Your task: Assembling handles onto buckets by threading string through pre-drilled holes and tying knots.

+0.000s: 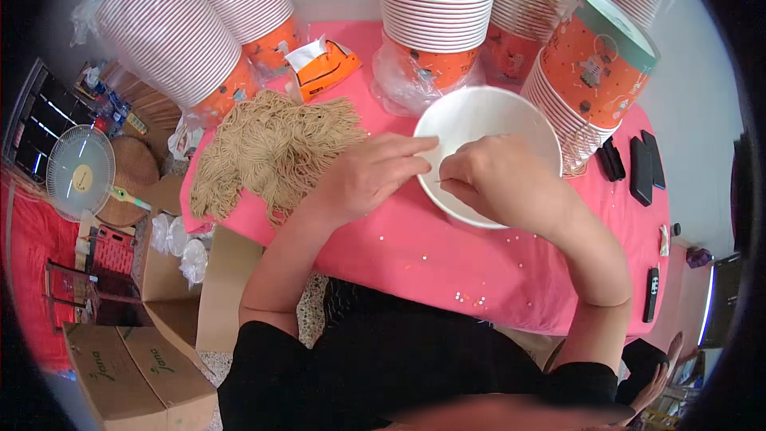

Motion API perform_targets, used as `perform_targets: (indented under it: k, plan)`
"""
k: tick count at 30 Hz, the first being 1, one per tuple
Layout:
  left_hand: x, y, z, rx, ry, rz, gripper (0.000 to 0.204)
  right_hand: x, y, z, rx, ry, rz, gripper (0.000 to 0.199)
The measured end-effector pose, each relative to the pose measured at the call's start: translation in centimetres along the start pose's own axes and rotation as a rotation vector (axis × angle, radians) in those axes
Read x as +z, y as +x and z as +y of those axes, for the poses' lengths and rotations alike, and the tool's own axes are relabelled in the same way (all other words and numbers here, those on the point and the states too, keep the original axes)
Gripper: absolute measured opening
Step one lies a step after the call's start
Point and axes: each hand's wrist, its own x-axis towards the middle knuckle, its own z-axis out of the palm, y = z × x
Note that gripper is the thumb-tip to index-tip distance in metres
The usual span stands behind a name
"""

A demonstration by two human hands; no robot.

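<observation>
Leaning over a pink tabletop [415, 247], the person has both hands at a white paper bowl [487, 116] that lies tipped toward them near the middle. The left hand [371, 172] rests at the bowl's near-left rim, fingers stretched flat and loosely together, the fingertips touching the rim; it grips nothing that I can see. The right hand [499, 175] lies over the bowl's lower edge with its fingers pinched narrow on something thin, like a string or pin, too small to make out.

Just left of the left hand sits a heap of tan strings [275, 148], spilling toward the tabletop's edge. Behind it lies an orange and white packet [323, 64]. Tall stacks of striped paper bowls [435, 0] stand along the far side, and 1 stack [594, 72] leans on its side just right of the white bowl. Tiny beads [471, 299] are scattered on the cloth near the person. Dark flat gadgets [642, 168] lie at the right. Cardboard boxes [136, 367] and a small fan [80, 172] sit on the floor at left.
</observation>
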Motion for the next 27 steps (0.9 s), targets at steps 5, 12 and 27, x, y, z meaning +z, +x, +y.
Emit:
perform_targets:
  k: [5, 12, 27]
  plan:
    - [-0.1, -0.5, 0.7, 0.244, 0.269, 0.062, 0.027, -0.2, -0.4, 0.0, -0.070, -0.002, -0.027, 0.012]
    - [-0.1, -0.4, 1.5, 0.390, 0.404, 0.159, 0.027, -0.8, -0.9, -0.6, -0.111, -0.038, -0.045, 0.011]
    - [-0.1, -0.1, 2.4, 0.403, 0.467, 0.155, 0.026, -1.1, -0.8, -1.1, -0.150, -0.193, -0.118, 0.009]
